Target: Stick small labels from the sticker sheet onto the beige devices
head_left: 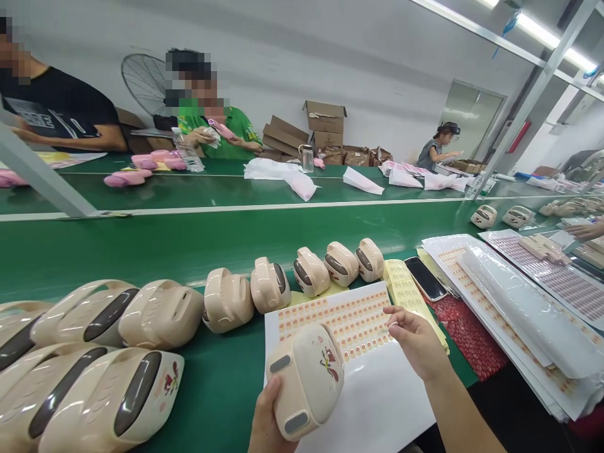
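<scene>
My left hand (pixel 270 415) is wrapped round a cream portable speaker (pixel 309 380), gripping its lower left side. Two grey pads show on its near face, and a red cartoon print sits on the speckled panel. Beneath it lies a white sheet of small orange stickers (pixel 330 314), its lower half blank. Over the sheet's right edge hovers my right hand (pixel 413 340), thumb and forefinger pinched together. Whatever is between those fingertips is too small to make out. Behind the sheet stands a row of similar cream devices (pixel 311 272).
More cream units (pixel 113 402) crowd the left. To the right are a yellow label strip (pixel 406 286), a phone (pixel 425 278), red bubble wrap (pixel 467 333) and stacked sticker sheets (pixel 514 314). A green conveyor (pixel 226 236) runs behind. Across it, co-workers (pixel 217 126) handle pink items.
</scene>
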### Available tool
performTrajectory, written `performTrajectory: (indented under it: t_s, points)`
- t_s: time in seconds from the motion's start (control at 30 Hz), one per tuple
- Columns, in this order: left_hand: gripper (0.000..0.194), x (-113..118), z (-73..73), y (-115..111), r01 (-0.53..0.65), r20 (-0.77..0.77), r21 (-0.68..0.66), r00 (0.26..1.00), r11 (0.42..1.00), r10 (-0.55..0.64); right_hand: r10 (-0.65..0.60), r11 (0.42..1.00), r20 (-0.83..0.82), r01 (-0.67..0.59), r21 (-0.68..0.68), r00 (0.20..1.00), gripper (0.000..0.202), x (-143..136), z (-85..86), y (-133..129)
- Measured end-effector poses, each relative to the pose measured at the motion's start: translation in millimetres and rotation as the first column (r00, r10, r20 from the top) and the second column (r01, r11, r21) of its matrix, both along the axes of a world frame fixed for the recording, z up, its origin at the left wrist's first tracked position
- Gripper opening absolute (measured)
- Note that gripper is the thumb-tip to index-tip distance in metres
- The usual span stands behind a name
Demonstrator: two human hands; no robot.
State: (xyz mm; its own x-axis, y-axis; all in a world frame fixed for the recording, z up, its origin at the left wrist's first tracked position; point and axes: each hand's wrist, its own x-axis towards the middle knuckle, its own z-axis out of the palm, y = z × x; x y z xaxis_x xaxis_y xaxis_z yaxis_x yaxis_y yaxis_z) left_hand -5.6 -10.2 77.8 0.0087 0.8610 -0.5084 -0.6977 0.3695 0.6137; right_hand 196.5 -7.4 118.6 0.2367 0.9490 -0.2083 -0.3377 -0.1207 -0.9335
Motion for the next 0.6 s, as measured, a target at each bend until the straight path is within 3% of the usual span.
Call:
performTrajectory:
  t_s: [0.13, 0.23, 0.3, 0.4, 0.5, 0.6]
  points:
    - [0.06, -8, 5.2, 0, 0.063, -0.086, 0.066, 0.995, 0.996, -0.058, -0.002, 0.999, -0.121, -0.003, -0.04, 0.993, 0.028, -3, -0.3, 4]
    - [0.071, -15, 5.2, 3, 0.132, -0.367, 0.243, 0.93, 0.961, -0.035, 0.008, 0.998, -0.219, -0.022, -0.063, 0.976, 0.029, -6, -2.7, 6]
    - [0.07, -20, 0.1, 6, 0.211, -0.633, 0.37, 0.77, 0.905, 0.08, 0.02, 0.997, -0.259, -0.038, -0.065, 0.966, 0.03, -7, -3.6, 6]
    - [0.063, -26, -9.5, 12, 0.473, -0.87, 0.447, 0.428, 0.759, 0.245, 0.034, 0.996, -0.303, -0.056, -0.064, 0.952, 0.031, -10, -3.3, 6]
    - [0.064, -26, -8.7, 18, 0.757, -0.959, 0.264, 0.142, 0.597, 0.243, 0.048, 0.994, -0.335, -0.076, -0.073, 0.941, 0.031, -13, -2.0, 5]
    - [0.067, -16, 5.1, 22, 0.872, -0.987, -0.001, -0.08, 0.489, 0.141, 0.053, 0.993, -0.342, -0.084, -0.078, 0.938, 0.031, -17, -1.0, 6]
